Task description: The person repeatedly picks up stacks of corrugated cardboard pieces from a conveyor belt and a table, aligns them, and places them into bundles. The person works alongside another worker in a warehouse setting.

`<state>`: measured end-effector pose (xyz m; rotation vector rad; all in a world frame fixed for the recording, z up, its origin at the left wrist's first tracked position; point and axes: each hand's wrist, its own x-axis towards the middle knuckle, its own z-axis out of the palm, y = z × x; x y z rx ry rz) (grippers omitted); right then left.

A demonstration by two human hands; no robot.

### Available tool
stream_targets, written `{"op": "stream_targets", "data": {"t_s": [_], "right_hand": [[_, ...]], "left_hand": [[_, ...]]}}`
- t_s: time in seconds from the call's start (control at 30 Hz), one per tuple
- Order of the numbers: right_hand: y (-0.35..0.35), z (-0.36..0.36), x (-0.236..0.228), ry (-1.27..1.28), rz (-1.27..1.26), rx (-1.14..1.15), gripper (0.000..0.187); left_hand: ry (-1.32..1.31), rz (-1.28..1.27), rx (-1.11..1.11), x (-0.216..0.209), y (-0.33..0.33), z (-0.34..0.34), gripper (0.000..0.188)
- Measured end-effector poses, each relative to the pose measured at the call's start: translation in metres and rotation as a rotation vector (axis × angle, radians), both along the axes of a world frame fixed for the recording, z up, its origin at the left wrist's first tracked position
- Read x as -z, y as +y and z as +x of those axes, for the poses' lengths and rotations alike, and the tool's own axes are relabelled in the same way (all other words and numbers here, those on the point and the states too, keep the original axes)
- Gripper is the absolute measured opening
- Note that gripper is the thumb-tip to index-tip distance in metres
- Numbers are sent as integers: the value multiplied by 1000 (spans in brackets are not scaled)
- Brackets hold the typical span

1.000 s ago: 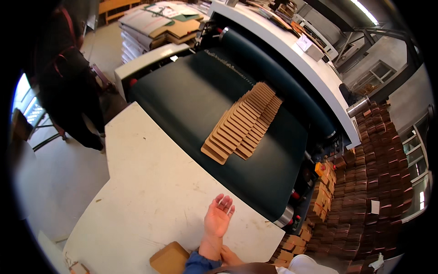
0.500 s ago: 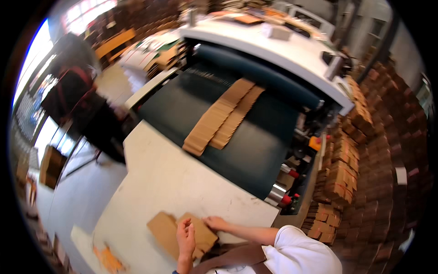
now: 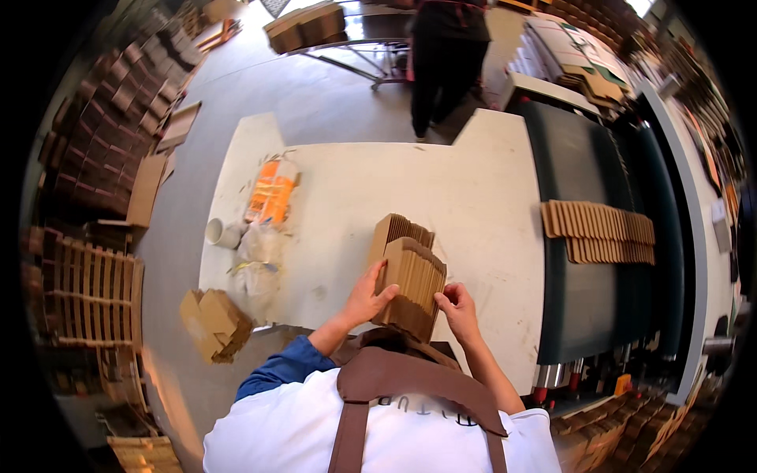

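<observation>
A: What sits along the left edge of the pale worktable [image 3: 473, 189]?

B: An orange plastic packet [image 3: 270, 197] lies near that edge, with a white roll of tape [image 3: 216, 231] and some crumpled clear plastic bags [image 3: 256, 252] just below it. On the floor off the near left corner lies a loose heap of brown cardboard pieces [image 3: 213, 319].

A: And my hands?

B: Your left hand [image 3: 367, 298] is curled around the left side of the stack of flat brown cardboard blanks [image 3: 410, 288], thumb on top and fingers wrapped onto its side. Your right hand [image 3: 457, 309] pinches the stack's right near corner with bent fingertips. Both hands have hold of it.

A: Where is the stack?

B: Near the table's front edge, about midway along it, leaning against a second bundle of the same blanks [image 3: 398, 232] behind it.

A: Further right?

B: Two overlapping rows of cardboard blanks [image 3: 599, 230] lie on the dark green conveyor belt [image 3: 583, 307] beyond the table's right edge. A person in dark clothes [image 3: 445, 55] stands at the far edge.
</observation>
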<state>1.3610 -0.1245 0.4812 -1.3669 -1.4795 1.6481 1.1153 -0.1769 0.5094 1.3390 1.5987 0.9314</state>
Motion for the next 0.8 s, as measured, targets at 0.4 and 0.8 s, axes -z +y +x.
{"op": "stream_targets", "data": {"t_s": [0.4,0.8], "right_hand": [[97,-236,-18,-104,-268,-252,77],[101,-459,43,-299,443,-279,62]], "left_hand": [[-815,-181,-96,24,64,-195,79],[79,-37,-600,45,30,-470,64]]}}
